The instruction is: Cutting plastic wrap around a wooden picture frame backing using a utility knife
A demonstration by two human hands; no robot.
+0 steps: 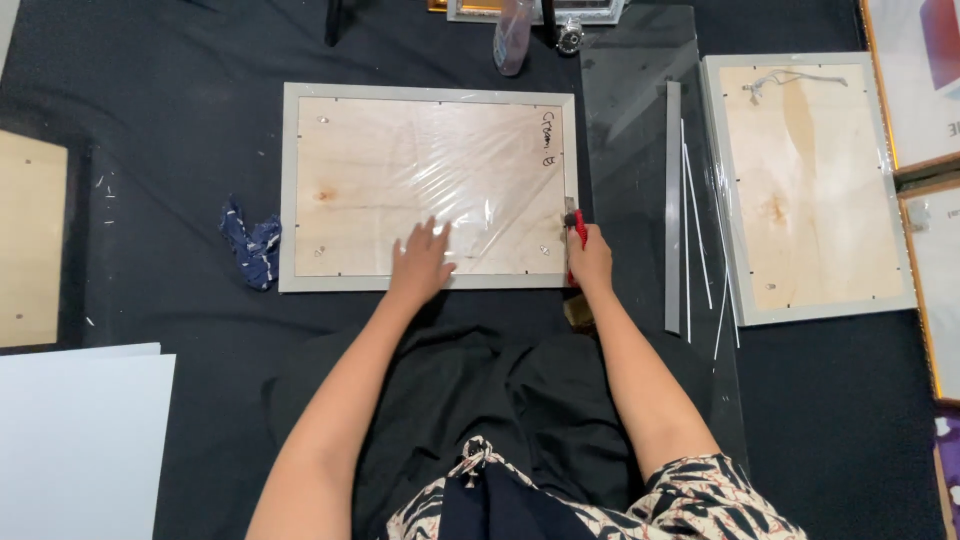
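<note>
A grey picture frame lies face down on the black cloth, its plywood back covered with clear plastic film. My left hand rests flat, fingers spread, on the lower middle of the plywood back. My right hand is closed around a red-handled tool at the frame's lower right corner, with the tool's tip against the right edge of the frame.
A clear glass sheet with a grey metal bar and thin white strips lies right of the frame. A second face-down frame is further right. A blue rag sits left; a white board lower left; a plastic bottle at the top.
</note>
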